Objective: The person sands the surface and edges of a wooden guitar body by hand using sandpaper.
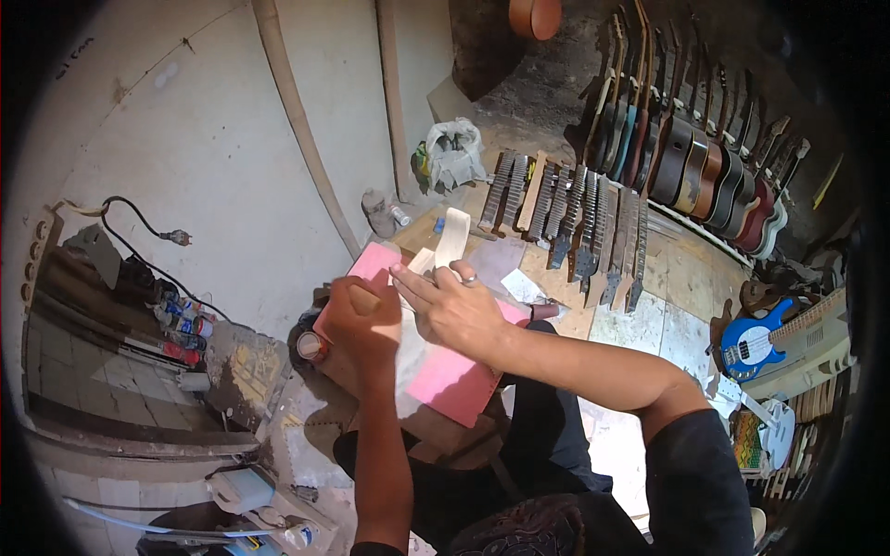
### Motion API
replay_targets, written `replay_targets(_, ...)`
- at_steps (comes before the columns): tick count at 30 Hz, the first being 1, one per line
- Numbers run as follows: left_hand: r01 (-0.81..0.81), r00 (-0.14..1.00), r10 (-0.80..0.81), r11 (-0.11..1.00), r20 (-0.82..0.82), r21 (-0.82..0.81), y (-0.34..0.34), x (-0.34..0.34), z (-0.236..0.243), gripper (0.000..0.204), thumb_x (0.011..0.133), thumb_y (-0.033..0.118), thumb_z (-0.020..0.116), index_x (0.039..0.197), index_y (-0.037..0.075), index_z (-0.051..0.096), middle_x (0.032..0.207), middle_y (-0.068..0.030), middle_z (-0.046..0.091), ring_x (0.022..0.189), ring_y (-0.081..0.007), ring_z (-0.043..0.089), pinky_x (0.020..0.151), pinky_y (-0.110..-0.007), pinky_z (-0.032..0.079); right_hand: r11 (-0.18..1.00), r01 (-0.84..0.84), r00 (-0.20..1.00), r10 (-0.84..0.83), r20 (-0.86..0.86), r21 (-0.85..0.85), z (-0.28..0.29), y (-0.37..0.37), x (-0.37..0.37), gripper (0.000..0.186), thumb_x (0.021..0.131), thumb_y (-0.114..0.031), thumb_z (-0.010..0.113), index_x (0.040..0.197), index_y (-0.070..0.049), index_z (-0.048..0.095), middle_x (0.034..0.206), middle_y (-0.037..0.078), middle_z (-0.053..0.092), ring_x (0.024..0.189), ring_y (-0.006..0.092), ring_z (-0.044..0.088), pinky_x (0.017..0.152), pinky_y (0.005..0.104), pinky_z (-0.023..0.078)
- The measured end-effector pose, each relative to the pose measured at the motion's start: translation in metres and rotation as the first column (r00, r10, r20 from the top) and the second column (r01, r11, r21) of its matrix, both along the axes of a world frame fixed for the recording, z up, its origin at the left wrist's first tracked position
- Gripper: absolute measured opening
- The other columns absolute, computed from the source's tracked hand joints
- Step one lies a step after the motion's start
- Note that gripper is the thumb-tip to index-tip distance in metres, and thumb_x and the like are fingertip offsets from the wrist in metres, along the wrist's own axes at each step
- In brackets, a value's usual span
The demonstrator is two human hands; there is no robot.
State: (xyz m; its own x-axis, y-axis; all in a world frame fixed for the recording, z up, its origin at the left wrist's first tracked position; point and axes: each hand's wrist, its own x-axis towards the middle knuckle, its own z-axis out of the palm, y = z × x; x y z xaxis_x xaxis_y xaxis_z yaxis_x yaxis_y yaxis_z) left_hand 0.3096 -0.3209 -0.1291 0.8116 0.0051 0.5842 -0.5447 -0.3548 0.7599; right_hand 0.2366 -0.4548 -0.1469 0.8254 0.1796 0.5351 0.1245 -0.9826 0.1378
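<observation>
My left hand is closed, with a small tan piece showing between its fingers; the kind of thing cannot be told. Beside it, my right hand wears a ring and stretches its index finger toward the left hand. Its other fingers bend over the lower end of a pale, curved wood-like strip that sticks up past the knuckles. The right thumb is hidden. A pink sheet or board lies under both hands; another pink part shows beyond the left hand.
Several toothed, comb-like wooden pieces lie in a row beyond my hands. A can stands left of my left hand. At the back right is a rack of guitars; a blue bass rests at the right. A white bag sits by the wall.
</observation>
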Motion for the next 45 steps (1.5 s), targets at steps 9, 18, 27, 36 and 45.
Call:
replay_targets(9,-0.003,0.999,0.003,1.0,-0.039,-0.016,0.008,0.012,0.006,0.02,0.075,0.002,0.075,0.083,0.003,0.057,0.069,-0.005,0.058,0.062,-0.0143,0.054,0.059,-0.032,0.047,0.997,-0.057,0.998,0.057,0.003,0.057,0.002,-0.001,-0.007,0.042,0.086,-0.017,0.064,0.127,-0.006,0.068,0.145,0.002,0.057,0.097,0.0199,0.057,0.094,0.0383,0.041)
replay_targets(18,-0.002,0.999,0.002,1.0,-0.035,-0.025,0.009,0.003,0.007,0.017,0.076,0.0,0.073,0.085,0.003,0.059,0.071,-0.007,0.061,0.064,-0.0183,0.059,0.062,-0.033,0.05,0.995,-0.059,0.998,0.061,-0.014,0.082,-0.002,0.003,0.0,0.041,0.084,-0.017,0.066,0.123,-0.009,0.07,0.148,-0.001,0.056,0.096,0.0195,0.057,0.096,0.0395,0.04)
replay_targets(27,0.083,0.996,-0.086,0.993,-0.039,-0.082,-0.004,-0.012,0.008,0.019,0.076,-0.002,0.075,0.084,0.002,0.058,0.071,-0.0062,0.06,0.065,-0.0133,0.056,0.06,-0.031,0.048,0.999,-0.027,0.999,0.028,-0.038,0.027,0.005,-0.003,0.001,0.047,0.087,-0.017,0.063,0.132,-0.007,0.065,0.148,0.001,0.056,0.096,0.019,0.059,0.097,0.0398,0.041)
replay_targets(36,-0.004,0.999,0.004,1.0,-0.043,0.006,0.006,0.001,0.002,0.016,0.08,0.009,0.073,0.083,0.002,0.059,0.07,-0.0049,0.061,0.064,-0.0136,0.057,0.06,-0.033,0.049,0.998,-0.025,0.999,0.028,-0.034,0.061,-0.003,0.001,-0.001,0.05,0.084,-0.017,0.065,0.133,-0.01,0.065,0.149,-0.001,0.055,0.095,0.0199,0.057,0.097,0.0414,0.042)
replay_targets(45,-0.018,0.996,0.009,0.995,-0.092,-0.093,0.005,0.008,0.001,0.018,0.077,0.003,0.074,0.081,0.003,0.057,0.067,-0.0016,0.056,0.064,-0.01,0.05,0.058,-0.031,0.045,0.997,-0.049,0.998,0.051,-0.03,0.067,0.0,-0.001,-0.006,0.052,0.081,-0.019,0.068,0.133,-0.012,0.066,0.148,-0.002,0.056,0.095,0.0185,0.057,0.098,0.041,0.041)
